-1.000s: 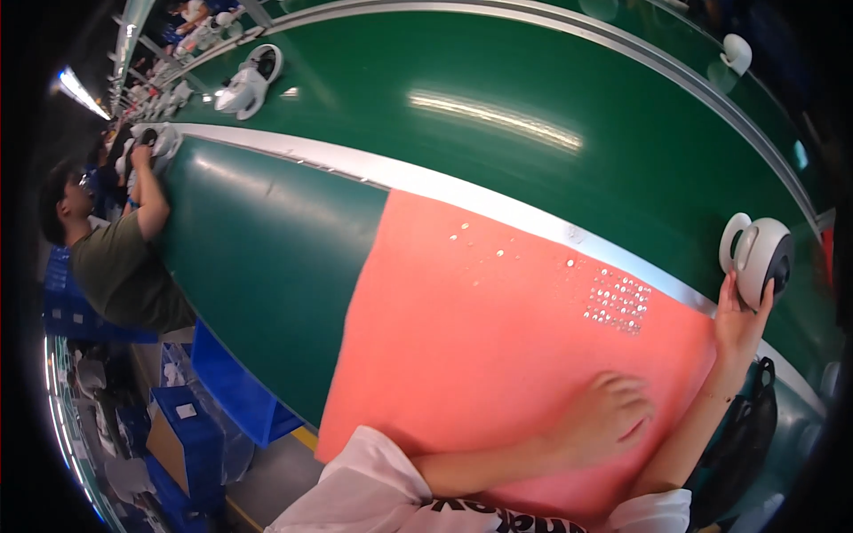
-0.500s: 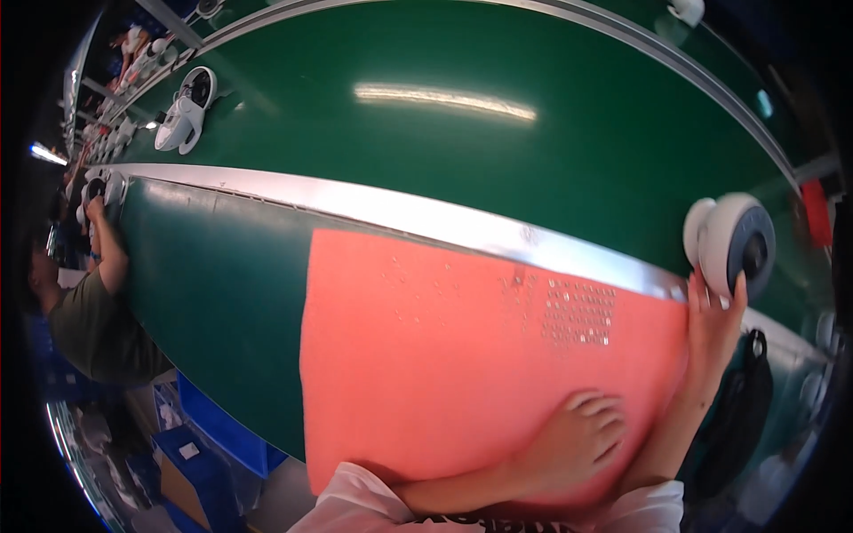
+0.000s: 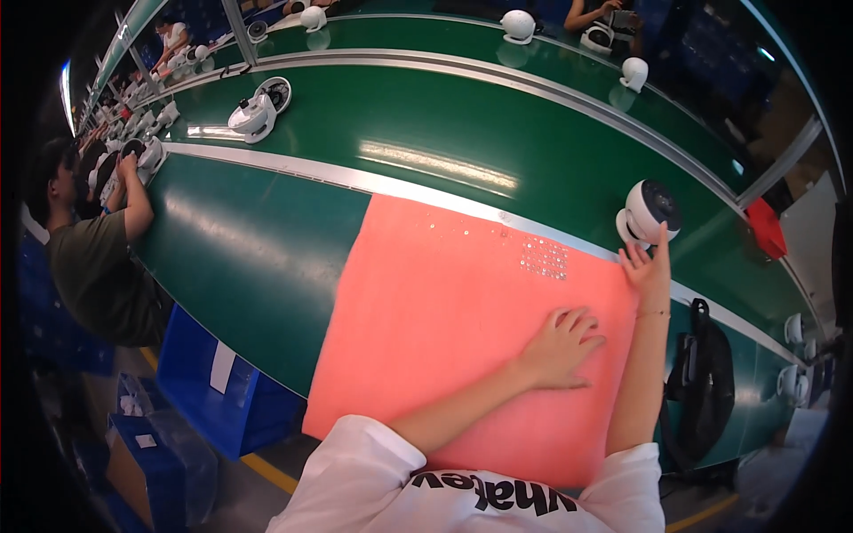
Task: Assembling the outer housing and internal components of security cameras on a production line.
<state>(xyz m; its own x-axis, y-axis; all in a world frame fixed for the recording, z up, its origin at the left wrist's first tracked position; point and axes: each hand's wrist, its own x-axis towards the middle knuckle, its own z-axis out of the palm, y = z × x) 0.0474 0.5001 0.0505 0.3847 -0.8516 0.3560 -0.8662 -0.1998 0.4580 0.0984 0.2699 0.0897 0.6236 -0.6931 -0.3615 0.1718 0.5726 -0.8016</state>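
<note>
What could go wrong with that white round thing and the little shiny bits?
The white round thing might tip if the right hand, so close to it, bumps it. The little shiny bits may be loose on the pink mat, so the left hand could scatter them if it swept that way.

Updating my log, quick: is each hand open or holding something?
Left hand: open, over the pink mat.
Right hand: open, at the white device; contact unclear.

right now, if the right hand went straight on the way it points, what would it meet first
The right hand would most likely meet the white, rounded device with a black face, right at its fingers; depth is unclear, so they may be touching it.
</note>
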